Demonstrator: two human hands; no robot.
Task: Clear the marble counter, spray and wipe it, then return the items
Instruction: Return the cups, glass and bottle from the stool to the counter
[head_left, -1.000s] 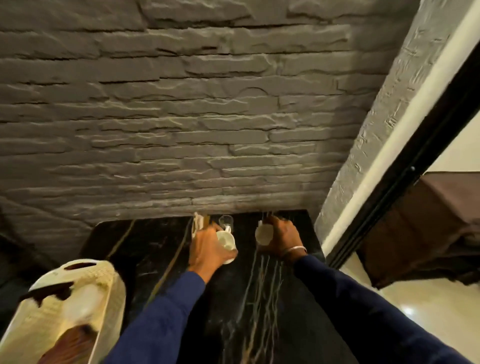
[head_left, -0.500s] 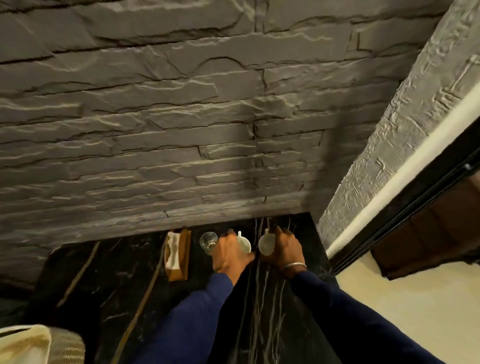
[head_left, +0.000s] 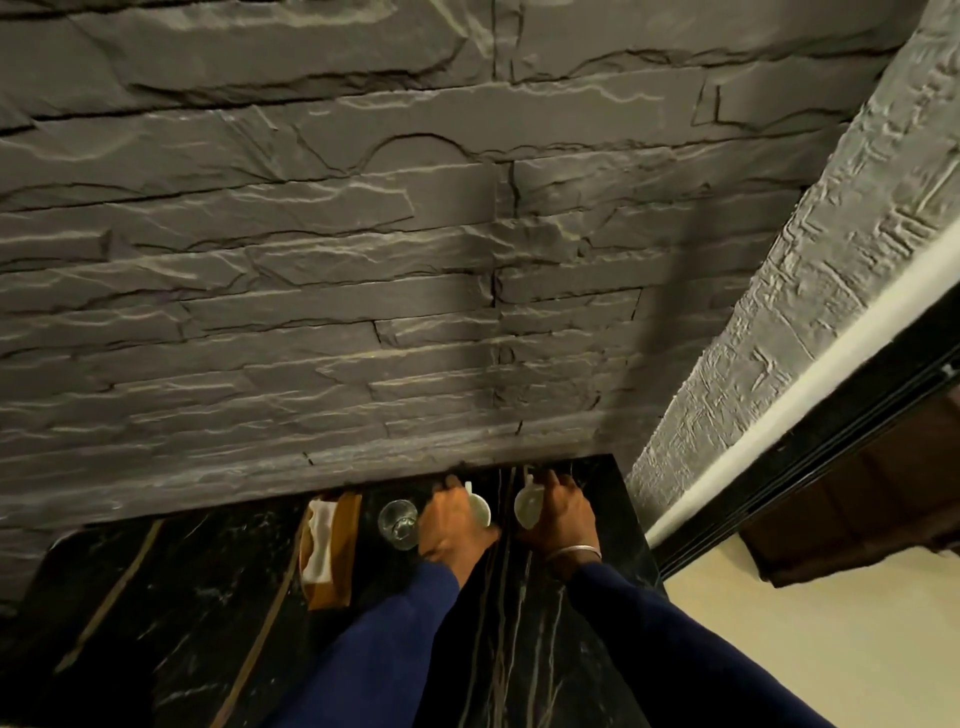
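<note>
A: What risk is seen?

B: Two white cups, the left cup (head_left: 480, 508) and right cup (head_left: 527, 506), are clasped by the left hand (head_left: 452, 525) and right hand (head_left: 558, 512) at twelve o'clock. The glass (head_left: 399, 522), just beside at nine o'clock, could be knocked.

A: And the surface?

B: The black veined marble counter (head_left: 208, 597) is backed by a slate wall (head_left: 363, 260); a napkin holder (head_left: 330, 551) is stood further left.

Counter (head_left: 171, 639): polished black marble, pale veins. Wall (head_left: 363, 291) behind counter: rough, matt grey split stone. On counter: clear glass tumbler (head_left: 398, 523); wooden holder (head_left: 340, 551) with white paper napkins (head_left: 319, 540).
</note>
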